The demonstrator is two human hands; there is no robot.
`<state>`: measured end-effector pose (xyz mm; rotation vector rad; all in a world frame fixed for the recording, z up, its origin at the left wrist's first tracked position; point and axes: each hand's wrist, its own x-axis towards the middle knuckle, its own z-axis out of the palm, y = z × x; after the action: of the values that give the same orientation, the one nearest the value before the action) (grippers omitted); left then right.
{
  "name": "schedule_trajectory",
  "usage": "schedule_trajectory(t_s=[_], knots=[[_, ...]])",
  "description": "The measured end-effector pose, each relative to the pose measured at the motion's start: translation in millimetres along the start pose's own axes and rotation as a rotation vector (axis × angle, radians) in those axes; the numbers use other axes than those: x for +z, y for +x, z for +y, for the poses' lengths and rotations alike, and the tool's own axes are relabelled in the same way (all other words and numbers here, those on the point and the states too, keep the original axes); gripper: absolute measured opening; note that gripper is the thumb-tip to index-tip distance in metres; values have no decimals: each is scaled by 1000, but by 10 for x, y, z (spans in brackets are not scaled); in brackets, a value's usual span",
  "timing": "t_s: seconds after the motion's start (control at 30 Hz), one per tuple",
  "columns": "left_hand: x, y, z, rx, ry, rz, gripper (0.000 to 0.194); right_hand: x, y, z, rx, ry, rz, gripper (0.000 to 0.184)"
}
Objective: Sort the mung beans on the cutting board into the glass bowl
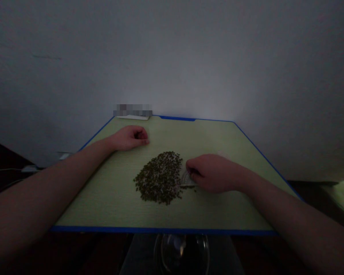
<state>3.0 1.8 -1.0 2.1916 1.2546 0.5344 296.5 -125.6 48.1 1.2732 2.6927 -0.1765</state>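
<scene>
A pile of small dark greenish-brown grains (160, 177), like beans or seeds, is spread on the middle of the table (109, 206). My right hand (215, 172) rests at the pile's right side, its fingers closed on a clear protractor (186, 178) with a marked curved scale. The protractor's straight edge lies near the tabletop beside a few stray grains, and its right part is hidden by my hand. Behind the pile to the left, my left hand (130, 137) lies on the table. Its fingers are loosely curled in, with nothing seen in them.
A blue rim edges the pale table. At its back left corner lies a white flat object (134, 117), partly blurred out. Below the front edge, a clear round glass container (183, 254) sits at my lap. A wall (172, 57) stands behind; white cables (30, 169) lie left.
</scene>
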Motion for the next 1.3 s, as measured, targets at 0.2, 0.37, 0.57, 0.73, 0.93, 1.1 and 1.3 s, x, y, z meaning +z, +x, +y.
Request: schedule_trajectory(t_s=[0.2, 0.37, 0.57, 0.73, 0.93, 1.1, 1.3], knots=[[12, 5, -18, -4, 0, 6, 30, 9, -4, 8, -4, -13, -14, 22], [6, -3, -10, 7, -1, 7, 30, 11, -2, 2, -3, -23, -15, 22], [7, 7, -7, 15, -7, 19, 30, -15, -12, -26, -18, -28, -11, 22], [10, 10, -12, 3, -16, 14, 30, -1, -36, -26, -42, -13, -7, 20], [12, 15, 1, -15, -13, 13, 29, -6, -57, -41, -46, -4, -10, 19], [3, 6, 30, -27, 2, 12, 30, -2, -47, -58, -53, 12, 0, 17], [8, 9, 28, -18, -12, 13, 30, 2, -46, -76, -73, 39, -14, 17]])
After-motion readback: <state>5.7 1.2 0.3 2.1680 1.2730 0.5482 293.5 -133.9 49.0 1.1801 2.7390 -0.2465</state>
